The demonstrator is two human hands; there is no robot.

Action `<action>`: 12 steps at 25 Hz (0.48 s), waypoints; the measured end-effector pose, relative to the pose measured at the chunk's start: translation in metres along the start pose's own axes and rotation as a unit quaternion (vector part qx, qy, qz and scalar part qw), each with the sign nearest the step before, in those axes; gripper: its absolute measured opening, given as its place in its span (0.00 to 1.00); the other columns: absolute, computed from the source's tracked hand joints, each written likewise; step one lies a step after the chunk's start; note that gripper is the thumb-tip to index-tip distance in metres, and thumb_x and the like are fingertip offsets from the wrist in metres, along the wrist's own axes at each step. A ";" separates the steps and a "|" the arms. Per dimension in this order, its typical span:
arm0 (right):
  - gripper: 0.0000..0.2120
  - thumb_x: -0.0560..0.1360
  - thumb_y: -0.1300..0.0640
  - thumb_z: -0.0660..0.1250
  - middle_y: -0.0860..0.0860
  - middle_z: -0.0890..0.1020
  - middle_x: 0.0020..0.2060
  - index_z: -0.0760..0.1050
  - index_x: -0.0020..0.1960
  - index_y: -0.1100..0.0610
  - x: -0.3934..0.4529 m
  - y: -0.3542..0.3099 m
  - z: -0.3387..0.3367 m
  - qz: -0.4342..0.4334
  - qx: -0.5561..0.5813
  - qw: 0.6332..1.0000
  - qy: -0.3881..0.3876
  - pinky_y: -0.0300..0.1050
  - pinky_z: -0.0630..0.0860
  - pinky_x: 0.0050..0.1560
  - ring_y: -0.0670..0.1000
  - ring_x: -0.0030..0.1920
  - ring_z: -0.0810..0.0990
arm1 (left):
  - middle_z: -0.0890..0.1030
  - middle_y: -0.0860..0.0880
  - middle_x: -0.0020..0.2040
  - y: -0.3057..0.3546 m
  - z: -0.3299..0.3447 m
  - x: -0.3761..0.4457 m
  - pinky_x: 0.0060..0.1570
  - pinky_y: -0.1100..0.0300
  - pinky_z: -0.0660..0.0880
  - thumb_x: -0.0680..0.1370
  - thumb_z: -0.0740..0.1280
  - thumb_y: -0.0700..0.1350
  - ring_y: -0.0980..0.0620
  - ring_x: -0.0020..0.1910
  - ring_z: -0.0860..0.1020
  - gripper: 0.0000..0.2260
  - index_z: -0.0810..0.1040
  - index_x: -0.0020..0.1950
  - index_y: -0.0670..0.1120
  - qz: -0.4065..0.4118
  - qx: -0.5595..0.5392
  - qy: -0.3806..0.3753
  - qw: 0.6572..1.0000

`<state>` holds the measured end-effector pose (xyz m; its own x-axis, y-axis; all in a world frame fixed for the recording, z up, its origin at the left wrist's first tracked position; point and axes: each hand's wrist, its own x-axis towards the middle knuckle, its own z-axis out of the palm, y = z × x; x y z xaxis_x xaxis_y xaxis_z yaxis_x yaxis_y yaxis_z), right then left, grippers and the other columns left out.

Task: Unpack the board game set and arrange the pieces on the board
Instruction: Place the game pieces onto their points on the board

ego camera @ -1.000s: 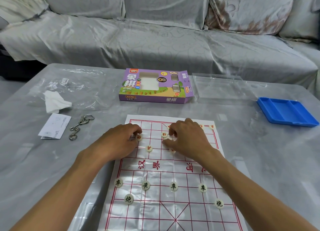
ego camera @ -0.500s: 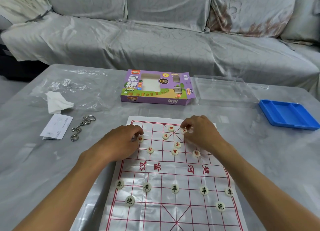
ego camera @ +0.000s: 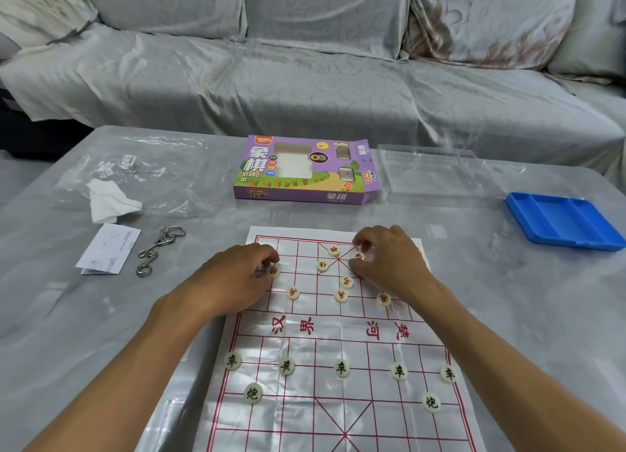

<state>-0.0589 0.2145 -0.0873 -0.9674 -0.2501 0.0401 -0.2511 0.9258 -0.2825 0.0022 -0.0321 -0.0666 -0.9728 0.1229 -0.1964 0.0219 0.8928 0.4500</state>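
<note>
Box [ego camera: 305, 172] reads "XIANG QI", "XCPAI"; board [ego camera: 338, 329] midline red 汉界, 河楚.

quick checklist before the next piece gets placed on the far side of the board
1. White paper board with red grid lies flat on the table: ok.
2. Left hand holds a round cream piece with a red character: ok.
3. Right hand fingers on another red-character piece: ok.
4. Near row of five black-character pieces sits on line crossings: ok.
5. Far-right red pieces seated correctly: cannot tell, hidden by the hand.
</note>
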 end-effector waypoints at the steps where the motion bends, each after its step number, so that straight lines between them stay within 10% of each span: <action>1: 0.16 0.75 0.48 0.68 0.46 0.81 0.54 0.76 0.61 0.50 -0.001 0.000 0.001 0.004 0.001 1.000 0.004 0.41 0.70 0.53 0.48 0.54 0.72 | 0.77 0.54 0.57 0.000 0.000 0.000 0.46 0.60 0.68 0.80 0.62 0.47 0.55 0.49 0.73 0.11 0.74 0.62 0.54 0.000 0.001 0.000 1.000; 12: 0.16 0.76 0.55 0.69 0.47 0.81 0.55 0.75 0.63 0.51 0.013 -0.001 -0.007 -0.001 0.016 1.000 0.017 0.41 0.69 0.54 0.49 0.55 0.72 | 0.78 0.53 0.60 -0.001 0.001 0.001 0.45 0.61 0.67 0.80 0.62 0.45 0.56 0.50 0.72 0.12 0.74 0.63 0.53 0.002 0.003 0.000 1.000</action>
<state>-0.0710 0.2121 -0.0793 -0.9675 -0.2421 0.0726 -0.2526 0.9154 -0.3135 0.0018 -0.0322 -0.0681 -0.9726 0.1273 -0.1947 0.0279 0.8947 0.4458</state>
